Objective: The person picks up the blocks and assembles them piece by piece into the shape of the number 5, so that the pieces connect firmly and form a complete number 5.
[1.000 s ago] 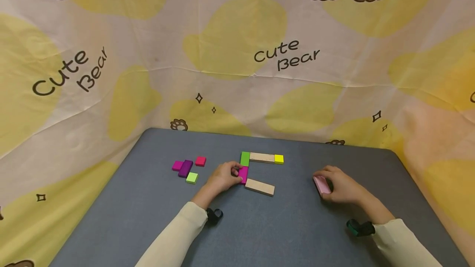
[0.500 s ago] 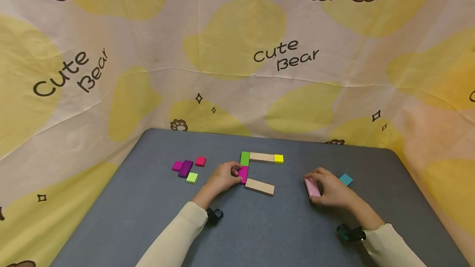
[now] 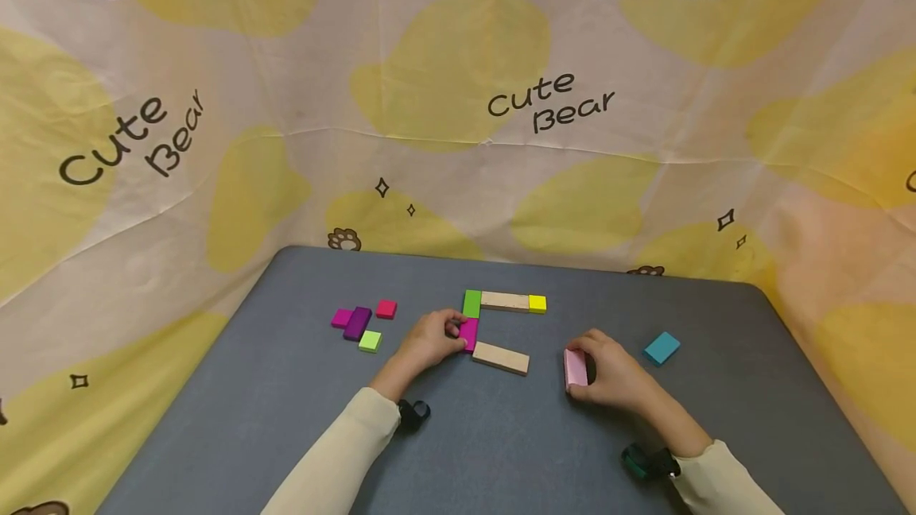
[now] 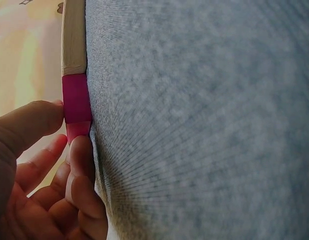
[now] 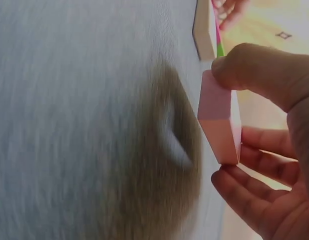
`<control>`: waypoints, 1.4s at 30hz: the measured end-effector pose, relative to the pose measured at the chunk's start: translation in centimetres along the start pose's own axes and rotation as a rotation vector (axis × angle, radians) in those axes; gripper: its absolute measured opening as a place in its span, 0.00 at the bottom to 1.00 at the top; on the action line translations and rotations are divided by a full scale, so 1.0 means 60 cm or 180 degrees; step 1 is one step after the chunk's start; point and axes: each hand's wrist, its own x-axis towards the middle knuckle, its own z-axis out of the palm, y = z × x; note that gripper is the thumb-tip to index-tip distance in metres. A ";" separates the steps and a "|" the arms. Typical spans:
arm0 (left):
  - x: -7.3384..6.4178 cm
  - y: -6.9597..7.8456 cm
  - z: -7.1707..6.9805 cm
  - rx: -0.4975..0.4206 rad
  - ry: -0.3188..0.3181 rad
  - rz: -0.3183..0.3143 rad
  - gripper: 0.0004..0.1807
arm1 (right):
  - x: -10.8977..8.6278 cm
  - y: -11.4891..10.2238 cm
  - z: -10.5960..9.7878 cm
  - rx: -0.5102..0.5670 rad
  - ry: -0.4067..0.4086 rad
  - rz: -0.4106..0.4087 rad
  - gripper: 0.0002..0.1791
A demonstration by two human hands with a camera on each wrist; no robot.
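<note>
My left hand [image 3: 432, 340] pinches a magenta block [image 3: 468, 334] lying on the table; in the left wrist view the thumb and a fingertip touch that magenta block [image 4: 76, 98]. A green block [image 3: 472, 303] continues from its far end, and a plain wooden block [image 3: 501, 358] meets its near end at an angle. My right hand [image 3: 614, 372] holds a pink block [image 3: 576, 369] between thumb and fingertips, to the right of the wooden block. In the right wrist view the pink block [image 5: 217, 100] is above the table, with a shadow beneath.
Another wooden block [image 3: 505, 301] runs from the green block to a yellow block [image 3: 537, 304]. Magenta [image 3: 342, 318], purple [image 3: 358, 324], red [image 3: 386, 309] and lime [image 3: 370, 342] blocks lie at the left. A blue block [image 3: 661, 348] lies right of my right hand on the grey table [image 3: 544, 443].
My right hand has moved left with the pink block, which has turned more upright in view. The blue block, hidden at first, now shows. My left hand has stayed still.
</note>
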 end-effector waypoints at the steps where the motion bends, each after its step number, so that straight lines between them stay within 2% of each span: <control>1: 0.000 0.000 0.000 0.0008 -0.0003 0.0001 0.19 | 0.001 -0.004 0.002 0.0001 0.0011 0.0013 0.31; 9: -0.002 0.000 0.000 0.0003 0.0019 0.0065 0.19 | 0.005 -0.036 0.023 0.0059 0.0191 0.0093 0.30; 21: -0.001 0.002 0.000 0.0004 0.0037 0.0044 0.19 | 0.009 -0.077 0.046 0.0054 0.0113 0.0295 0.30; 31: -0.002 0.003 0.000 0.0041 0.0037 0.0037 0.20 | 0.013 -0.093 0.059 0.0046 0.0137 0.0397 0.31; 42: 0.003 0.000 0.002 0.0006 0.0020 -0.0008 0.20 | 0.014 -0.098 0.067 0.0000 0.0171 0.0371 0.31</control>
